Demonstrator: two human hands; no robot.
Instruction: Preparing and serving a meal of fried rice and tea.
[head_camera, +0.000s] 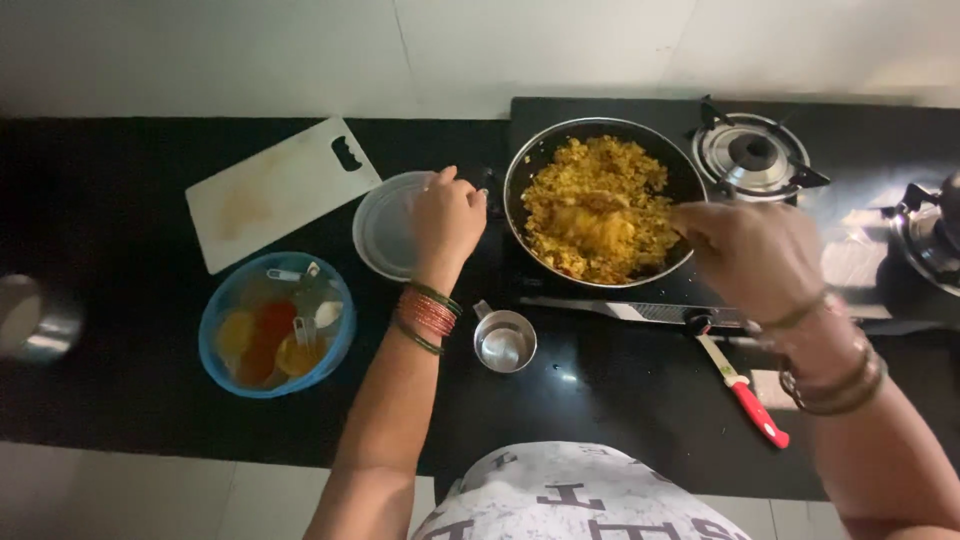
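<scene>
Looking down from my head camera: nearest me, a red-handled knife (745, 394) and a small steel cup (504, 342) lie on the black counter (120, 230). Farther out, my left hand (446, 222), fingers curled, grips the pan's near-left edge beside a clear lid (385, 235). My right hand (752, 252) is pinched narrow — on what, I cannot tell — just right of the pan (600, 200), whose yellow rice (595, 210) lies leftward of those fingers.

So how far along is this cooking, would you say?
Well along, it seems: the pan on the stove holds yellow, already mixed rice. In hand: the right hand reaches over the pan's rim, while the left hand rests by the clear lid. The lid is still off the pan.
</scene>
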